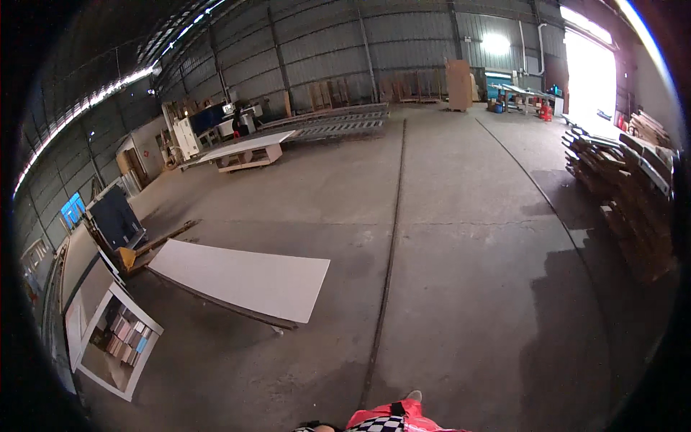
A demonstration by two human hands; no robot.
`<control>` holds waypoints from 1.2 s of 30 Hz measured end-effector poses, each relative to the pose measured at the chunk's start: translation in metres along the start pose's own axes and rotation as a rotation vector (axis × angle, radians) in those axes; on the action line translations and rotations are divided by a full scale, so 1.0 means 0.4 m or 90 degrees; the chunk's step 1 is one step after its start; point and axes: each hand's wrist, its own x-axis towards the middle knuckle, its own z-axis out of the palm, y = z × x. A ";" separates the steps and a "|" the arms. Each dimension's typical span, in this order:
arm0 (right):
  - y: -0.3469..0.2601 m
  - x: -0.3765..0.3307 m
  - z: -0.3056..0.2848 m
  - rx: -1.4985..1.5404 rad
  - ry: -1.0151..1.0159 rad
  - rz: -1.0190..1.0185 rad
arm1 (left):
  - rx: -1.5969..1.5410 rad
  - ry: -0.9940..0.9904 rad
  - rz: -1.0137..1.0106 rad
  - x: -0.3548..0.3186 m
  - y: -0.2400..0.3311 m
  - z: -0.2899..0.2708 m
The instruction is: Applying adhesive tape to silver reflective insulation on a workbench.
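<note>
Grip out of view, can't tell; long flat white panel [241, 279], lower left, may shift if pale grey shoe [414, 395] clips it.

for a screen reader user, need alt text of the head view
A long white board rests low over a wide workshop floor, left of centre; a wood pile stands at right, a bright doorway beyond, and the wearer's shoe shows below.
</note>
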 end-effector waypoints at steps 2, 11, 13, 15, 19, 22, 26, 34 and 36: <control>0.000 0.025 -0.057 -0.071 0.013 0.024 | 0.021 0.054 0.123 0.120 0.145 -0.158; 0.016 0.311 -0.254 -0.158 0.071 0.027 | 0.110 0.202 0.183 0.465 0.949 -0.653; -0.100 0.410 -0.289 -0.108 0.076 0.079 | 0.104 0.168 0.179 0.543 1.028 -0.647; -0.207 0.516 -0.350 -0.092 0.078 0.088 | 0.109 0.089 0.182 0.625 1.073 -0.627; -0.430 0.742 -0.551 -0.086 0.084 0.068 | -0.124 -0.106 0.047 0.791 1.031 -0.535; -0.576 0.921 -0.744 -0.102 0.121 0.057 | -0.097 -0.118 -0.075 0.855 1.060 -0.546; -0.722 1.257 -1.033 -0.149 0.186 0.007 | 0.053 -0.031 -0.062 0.937 1.200 -0.635; -1.117 1.806 -1.121 -0.137 0.238 -0.134 | -0.206 0.112 -0.049 1.269 1.509 -0.712; -1.189 1.894 -1.062 0.031 0.106 -0.139 | -0.103 0.032 -0.043 1.335 1.580 -0.787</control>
